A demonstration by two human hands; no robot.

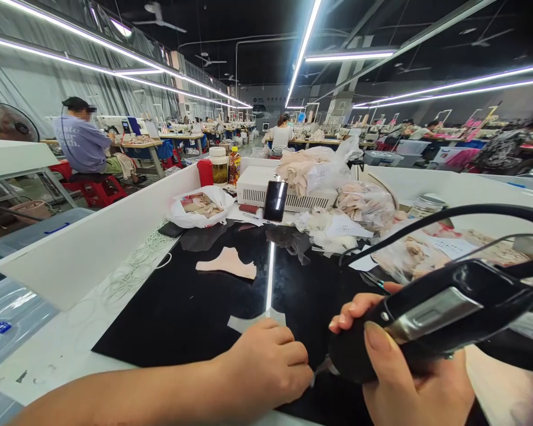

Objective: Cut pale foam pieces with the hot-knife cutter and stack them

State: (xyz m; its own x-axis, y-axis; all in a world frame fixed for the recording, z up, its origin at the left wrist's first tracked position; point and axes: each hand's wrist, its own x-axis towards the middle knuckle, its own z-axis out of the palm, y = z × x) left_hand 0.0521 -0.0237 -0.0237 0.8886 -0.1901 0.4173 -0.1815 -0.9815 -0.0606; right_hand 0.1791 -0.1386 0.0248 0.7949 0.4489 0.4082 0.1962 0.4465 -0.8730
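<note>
My left hand [270, 361] is closed, its curled fingers low over the black mat [169, 313]. A pale translucent cut piece [249, 321] shows from beneath it, and a whitish edge shows at the fingertips. My right hand [400, 373] grips a black corded hand tool [453, 307] with a silver plate on its side; its exact kind is unclear. The tool's rounded black end points left, close to my left fingers. A beige cut fabric piece [226, 262] lies flat farther back on the mat.
Behind the mat stand a phone [275, 201], a white vented box [257, 184] and a plastic bag of scraps [202, 206]. Bagged fabric pieces [368, 204] crowd the right. The tool's black cable [426, 222] arches across there. White panels [115, 236] edge the table. Several people sit beyond.
</note>
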